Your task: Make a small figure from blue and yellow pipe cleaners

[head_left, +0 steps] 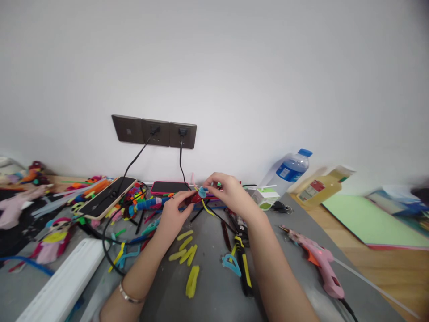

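Near the middle of the frame, the left hand (172, 217) is pinching a small red piece (193, 198) between thumb and fingers, while the right hand (231, 192) is closing its fingertips on a fuzzy blue piece (202, 192). The blue piece is lying at the red piece's right-hand end, in the narrow space between the hands, and is sitting nearer the right fingertips. The red piece seems to be running roughly sideways, though the fingers are hiding much of it. Just below the grip, a yellow strip (208, 209) is slanting down to the right. Farther down, short yellow pieces (191, 281) are lying below the hands, and pliers (244, 266) are resting beside the right forearm, with a light-blue loop (231, 264) just left of their handles. At lower right, a pink glue gun (321, 264) is lying with its nozzle pointing to the upper left.
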The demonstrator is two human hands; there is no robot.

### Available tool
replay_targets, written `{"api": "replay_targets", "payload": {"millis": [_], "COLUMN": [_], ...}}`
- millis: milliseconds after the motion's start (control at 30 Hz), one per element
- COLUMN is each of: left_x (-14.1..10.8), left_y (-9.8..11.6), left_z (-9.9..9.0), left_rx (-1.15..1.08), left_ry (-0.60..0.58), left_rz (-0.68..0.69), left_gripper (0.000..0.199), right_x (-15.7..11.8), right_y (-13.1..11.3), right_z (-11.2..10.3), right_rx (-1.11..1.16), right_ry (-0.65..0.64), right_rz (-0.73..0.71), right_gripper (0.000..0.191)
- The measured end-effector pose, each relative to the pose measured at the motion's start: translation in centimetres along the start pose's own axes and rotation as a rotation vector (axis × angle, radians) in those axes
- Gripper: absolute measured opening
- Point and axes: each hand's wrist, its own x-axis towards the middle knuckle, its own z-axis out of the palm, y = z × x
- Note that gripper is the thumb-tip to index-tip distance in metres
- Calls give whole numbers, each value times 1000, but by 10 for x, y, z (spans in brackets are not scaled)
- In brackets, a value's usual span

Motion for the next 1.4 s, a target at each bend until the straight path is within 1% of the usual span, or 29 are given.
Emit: {"api": "replay_targets", "payload": {"millis": [233,400,633,900,1133,1267,1400], "left_x": [0,-1,-1,0,0,-1,-2], "left_y": [-1,2,1,1,4,4,4], "left_z": [0,-1,1,0,0,0,2], "left_rx": [20,26,40,98,113,84,-11], "left_ry": [-1,-13,10,47,46,45,42], "left_rz": [-21,-31,-5,41,60,24,-55], "left_gripper": [36,37,35,34,33,34,35], "right_x": [-2,-3,-4,-5,-4,-4,-5], "right_y": [-2,-4,-5,0,-4,-6,-7], "right_z": [-2,-3,-3,2,2,0,-8], "right_rx": [-40,-29,-69,-110,-112,-30,57], "right_ry": [-36,-62,-101,-82,-79,-62,18], "right_rz": [-5,31,70,25,29,37,-7], "right_gripper": [13,12,11,11,11,11,14]}}
